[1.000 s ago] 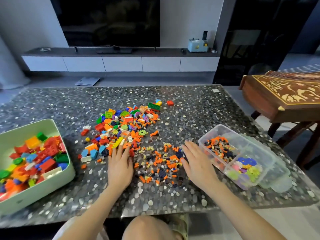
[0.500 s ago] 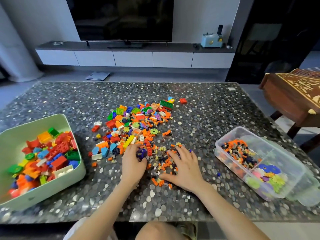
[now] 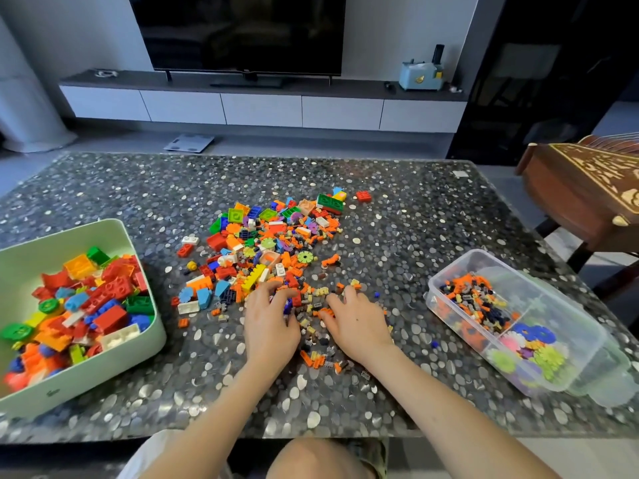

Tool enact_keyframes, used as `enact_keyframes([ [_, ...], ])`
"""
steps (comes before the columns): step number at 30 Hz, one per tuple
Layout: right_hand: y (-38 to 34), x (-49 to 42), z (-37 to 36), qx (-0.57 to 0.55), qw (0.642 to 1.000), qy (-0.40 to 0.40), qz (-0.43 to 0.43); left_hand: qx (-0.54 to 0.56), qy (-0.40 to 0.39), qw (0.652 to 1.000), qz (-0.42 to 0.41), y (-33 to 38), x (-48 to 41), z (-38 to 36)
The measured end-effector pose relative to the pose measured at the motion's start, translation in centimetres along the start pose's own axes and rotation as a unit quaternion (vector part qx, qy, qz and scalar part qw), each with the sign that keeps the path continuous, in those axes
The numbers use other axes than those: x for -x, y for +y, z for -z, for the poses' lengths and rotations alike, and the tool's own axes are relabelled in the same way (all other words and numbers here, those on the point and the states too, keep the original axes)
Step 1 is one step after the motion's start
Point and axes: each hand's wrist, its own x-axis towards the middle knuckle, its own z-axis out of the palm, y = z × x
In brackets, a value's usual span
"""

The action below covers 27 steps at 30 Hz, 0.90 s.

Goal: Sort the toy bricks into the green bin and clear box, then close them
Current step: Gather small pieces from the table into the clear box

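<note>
A loose heap of bigger coloured bricks point(image 3: 269, 236) covers the middle of the speckled table point(image 3: 432, 216). Just in front of it lies a patch of tiny orange, dark and beige bricks point(image 3: 316, 305). My left hand point(image 3: 271, 326) and my right hand point(image 3: 361, 326) lie on either side of this patch. The left hand's fingers curl over some tiny bricks. The right hand's bent fingertips press on the bricks. The green bin point(image 3: 86, 382) at the left holds large bricks. The clear box point(image 3: 430, 299) at the right holds tiny bricks and flower discs. Both stand open.
A single red brick point(image 3: 363, 196) sits apart at the back of the heap. A clear lid point(image 3: 612, 388) shows under the clear box at the table's right edge. A carved wooden instrument point(image 3: 587, 191) stands beyond the right edge. My knee point(image 3: 318, 458) is under the front edge.
My two hands have drawn together over the tiny bricks, the right one sliding left from beside the clear box. The left hand's fingers have curled. The view has shifted slightly.
</note>
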Motion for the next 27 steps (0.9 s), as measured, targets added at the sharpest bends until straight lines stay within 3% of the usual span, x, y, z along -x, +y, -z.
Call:
enact_keyframes([
  [6,0.0,-1.4,0.5,0.016,1.000,-0.014,-0.001,0.029,-0.007,1.000,0.002,0.5,0.2,0.7],
  [9,0.6,-1.4,0.7,-0.072,0.993,-0.029,-0.094,0.040,-0.017,0.999,0.004,0.9,0.2,1.0],
  [11,1.0,-1.3,1.1,-0.193,0.967,-0.025,-0.166,0.050,-0.027,0.998,0.011,1.3,0.2,1.2],
  [15,1.9,-1.7,3.0,-0.427,0.857,-0.004,-0.289,0.072,-0.041,0.997,0.003,2.0,0.0,1.0],
  [19,4.3,-2.2,6.5,-0.658,0.626,0.041,-0.417,0.077,-0.063,0.995,-0.004,3.0,0.0,0.4],
  [21,7.0,-2.0,8.2,-0.683,0.566,0.088,-0.453,0.080,-0.069,0.994,-0.014,3.4,0.0,0.2],
  [22,8.4,-1.9,8.9,-0.666,0.566,0.115,-0.472,0.079,-0.070,0.994,-0.021,3.6,0.0,0.1],
  [23,10.0,-1.6,9.3,-0.624,0.590,0.137,-0.495,0.075,-0.074,0.994,-0.029,3.6,0.2,-0.1],
  [25,13.0,-0.6,9.2,-0.492,0.666,0.147,-0.541,0.052,-0.087,0.993,-0.055,3.9,0.4,-0.6],
  [27,15.0,0.2,8.5,-0.392,0.727,0.108,-0.554,0.014,-0.135,0.988,-0.074,4.0,0.8,-1.1],
])
